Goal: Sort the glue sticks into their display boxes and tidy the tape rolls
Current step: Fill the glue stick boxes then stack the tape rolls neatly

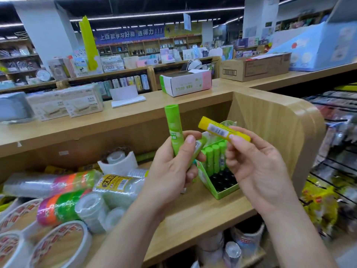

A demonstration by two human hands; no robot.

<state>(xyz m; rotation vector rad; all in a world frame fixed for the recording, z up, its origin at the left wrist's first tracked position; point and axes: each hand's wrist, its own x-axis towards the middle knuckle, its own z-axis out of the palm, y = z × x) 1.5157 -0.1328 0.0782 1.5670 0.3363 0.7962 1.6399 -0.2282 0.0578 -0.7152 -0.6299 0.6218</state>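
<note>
1. We judge the sorting step is in hand. Our left hand [170,171] is curled round two green glue sticks [172,128], one upright and one slanted across the palm. Our right hand [257,167] pinches a yellow glue stick [224,131] between thumb and fingertips, just above the green display box [218,192].
2. The box stands open on the shelf [193,215], with a back row of standing sticks [214,159] and bare black slots [222,179] in front.
3. Next, we think the green pair must be turned upright and seated in those slots. The yellow one looks out of place here, and we see no box for it.
4. The tape rolls [63,207] lie heaped at the shelf's left, not yet tidied.
5. The yellow stick bears a barcode label, too small to read.
6. The white carton [185,84] on the tabletop [135,111] reads "SEA GULL", upside down.
7. The blue banner [129,34] ends in "选得力!!!".
</note>
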